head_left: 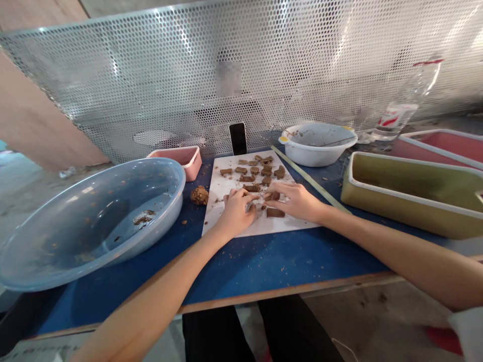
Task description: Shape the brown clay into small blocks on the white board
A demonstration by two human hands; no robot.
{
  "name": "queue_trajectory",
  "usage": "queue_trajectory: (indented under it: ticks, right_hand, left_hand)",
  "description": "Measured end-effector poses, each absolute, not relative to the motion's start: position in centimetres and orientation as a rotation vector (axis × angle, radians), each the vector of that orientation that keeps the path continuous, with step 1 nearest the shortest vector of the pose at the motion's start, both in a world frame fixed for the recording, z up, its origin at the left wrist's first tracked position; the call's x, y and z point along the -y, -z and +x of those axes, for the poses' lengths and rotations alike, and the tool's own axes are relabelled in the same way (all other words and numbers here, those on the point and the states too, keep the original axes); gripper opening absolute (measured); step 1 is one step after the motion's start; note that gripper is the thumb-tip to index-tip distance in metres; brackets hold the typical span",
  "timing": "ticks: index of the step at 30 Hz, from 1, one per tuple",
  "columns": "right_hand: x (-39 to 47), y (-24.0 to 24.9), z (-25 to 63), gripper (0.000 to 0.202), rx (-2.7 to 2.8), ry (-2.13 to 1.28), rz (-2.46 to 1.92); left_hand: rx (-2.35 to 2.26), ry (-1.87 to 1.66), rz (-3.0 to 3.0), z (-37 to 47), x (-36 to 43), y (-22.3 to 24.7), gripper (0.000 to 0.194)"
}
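My left hand rests over a white board, its fingers bent and close together; whatever lies beneath its fingertips is hidden. Opposite it, my right hand has thumb and fingers around a brown clay-like piece. A smooth brown block lies just below the right hand. Several shaped brown pieces are spread in rough rows on the board beyond my fingers. Left of the board sits a rough brown lump on the blue tabletop.
A large translucent blue basin stands at left, near a small pink tub. A phone leans on the perforated metal screen. To the right are a pale stick, white basin, green planter, pink planter and bottle.
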State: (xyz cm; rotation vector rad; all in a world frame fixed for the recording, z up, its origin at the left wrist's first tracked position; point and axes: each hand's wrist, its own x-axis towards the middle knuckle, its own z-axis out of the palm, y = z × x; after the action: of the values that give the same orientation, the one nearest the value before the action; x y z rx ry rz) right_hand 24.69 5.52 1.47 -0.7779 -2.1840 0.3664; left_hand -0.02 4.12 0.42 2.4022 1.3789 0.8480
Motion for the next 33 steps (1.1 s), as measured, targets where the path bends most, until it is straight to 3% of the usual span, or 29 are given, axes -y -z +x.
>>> queue_trajectory:
  ticks: [13, 21, 33]
  right_hand:
    - [-5.3, -1.3, 24.9, 0.009, 2.233, -0.339, -0.768]
    - [-5.0, -1.6, 24.7, 0.02, 2.247, -0.327, -0.765]
    - [-5.5, -1.4, 24.7, 0.016, 2.191, -0.303, -0.626]
  left_hand:
    - [-1.063, -1.02, 2.09, 0.9, -2.9, -2.6, 0.034]
    - [-1.024, -1.078, 1.981, 0.6, -3.3, -2.0, 0.026]
    - [-1.058, -1.177, 1.933, 0.6, -3.3, -1.7, 0.029]
